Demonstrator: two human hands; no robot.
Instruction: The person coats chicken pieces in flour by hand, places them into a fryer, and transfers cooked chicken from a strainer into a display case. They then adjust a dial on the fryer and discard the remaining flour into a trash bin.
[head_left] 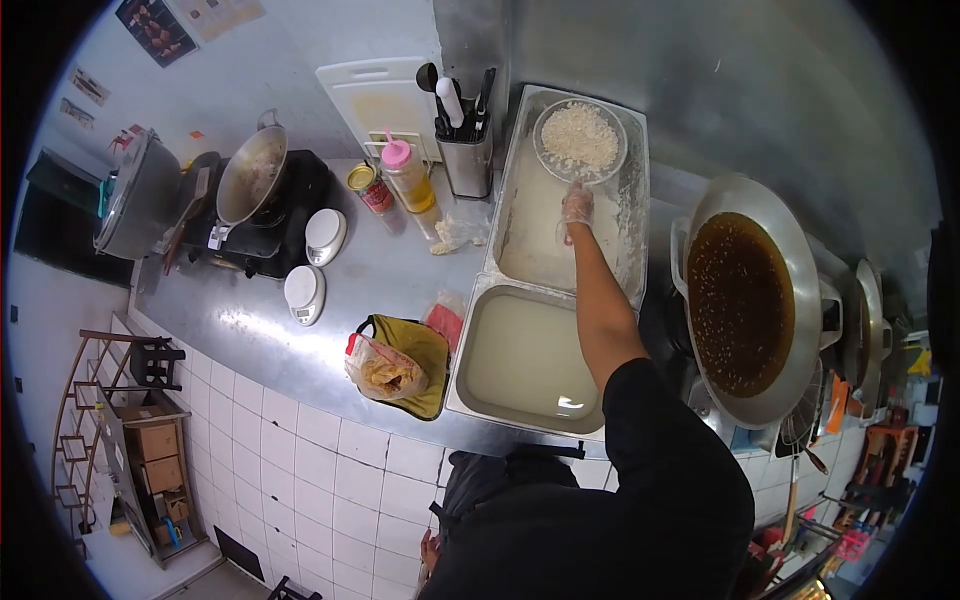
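Note:
My right hand, in a clear plastic glove, is closed at the near side of a round sieve. White crumbly bits fill the sieve, which is over the far end of a steel tray of white flour. The handle is mostly hidden by my fingers. Nearer my body, a second steel pan contains cloudy pale liquid. My left hand hangs low beside my body, far from the counter things; its fingers show too little to judge.
On the right stands a large wok of dark brown liquid. Left of the pans are a yellow-green bag with a plastic food bag, two white scales, a pink-capped bottle and a utensil holder. A pan sits on the stove.

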